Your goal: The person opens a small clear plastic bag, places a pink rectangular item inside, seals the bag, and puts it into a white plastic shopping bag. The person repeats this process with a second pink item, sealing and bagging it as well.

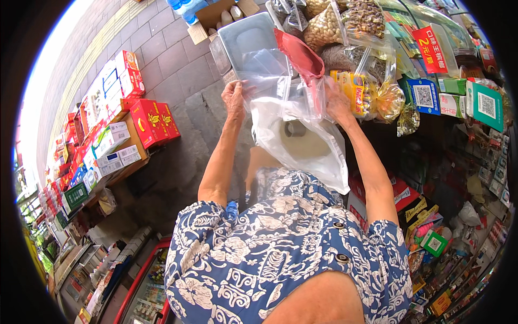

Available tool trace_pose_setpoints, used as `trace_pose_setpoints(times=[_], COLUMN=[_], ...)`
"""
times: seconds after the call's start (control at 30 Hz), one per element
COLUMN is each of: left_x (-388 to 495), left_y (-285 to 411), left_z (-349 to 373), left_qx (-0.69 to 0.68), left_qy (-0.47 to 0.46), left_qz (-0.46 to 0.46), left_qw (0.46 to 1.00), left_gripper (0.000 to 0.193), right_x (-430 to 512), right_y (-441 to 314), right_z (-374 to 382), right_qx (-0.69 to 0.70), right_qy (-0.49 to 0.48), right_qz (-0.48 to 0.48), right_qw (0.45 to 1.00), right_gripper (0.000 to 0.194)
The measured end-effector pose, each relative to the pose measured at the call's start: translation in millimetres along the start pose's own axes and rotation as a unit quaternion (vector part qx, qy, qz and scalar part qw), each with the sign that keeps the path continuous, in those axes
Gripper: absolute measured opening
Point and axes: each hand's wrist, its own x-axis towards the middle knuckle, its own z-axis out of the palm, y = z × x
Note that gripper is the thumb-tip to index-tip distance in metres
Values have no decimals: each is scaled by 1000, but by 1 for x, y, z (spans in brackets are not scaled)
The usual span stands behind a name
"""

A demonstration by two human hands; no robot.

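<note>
A clear plastic bag is stretched between my hands. My left hand pinches its left side between thumb and fingers. At the bag's right side is my right hand, partly behind clear plastic, its fingers around the edge beside a red plastic scoop. The scoop's wide end points up and left, and its lower part is seen through plastic. Below the hands, a white plastic liner hangs open around pale contents, with a round grey object inside. Whether my right hand also grips the scoop is unclear.
A grey plastic lid lies beyond the bag. Bagged peanuts and a yellow snack pack stand at the right, near boards with printed codes. Red gift boxes fill a stand at the left. Beer cartons are low right.
</note>
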Motion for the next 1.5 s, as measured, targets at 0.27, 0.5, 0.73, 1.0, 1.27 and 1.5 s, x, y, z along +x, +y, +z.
trace_pose_setpoints(times=[0.27, 0.5, 0.73, 1.0, 1.27, 1.5], left_x=[37, 40, 48, 48, 35, 30], left_y=[-17, 1, 7, 1, -14, -13], left_z=[-12, -23, -35, -55, -67, -61], left_qx=[-56, -47, -206, -307, -368, -402], left_qy=[34, 51, 23, -33, 9, -21], left_qz=[-60, -80, -110, -142, -177, -194], left_qw=[996, 994, 972, 940, 913, 895], left_gripper=[7, 10, 13, 22, 18, 26], right_x=[1, -1, -8, -8, -5, -6], right_y=[2, 1, -8, 2, 6, 8], right_z=[0, -2, -21, -6, -2, -1], right_qx=[-17, 10, 24, 17, 5, -34], right_qy=[-14, 29, -33, 30, -3, -4], right_qz=[15, -45, 22, -33, -4, -4], right_qw=[1000, 999, 999, 999, 1000, 999], right_gripper=[65, 57, 67, 58, 66, 64])
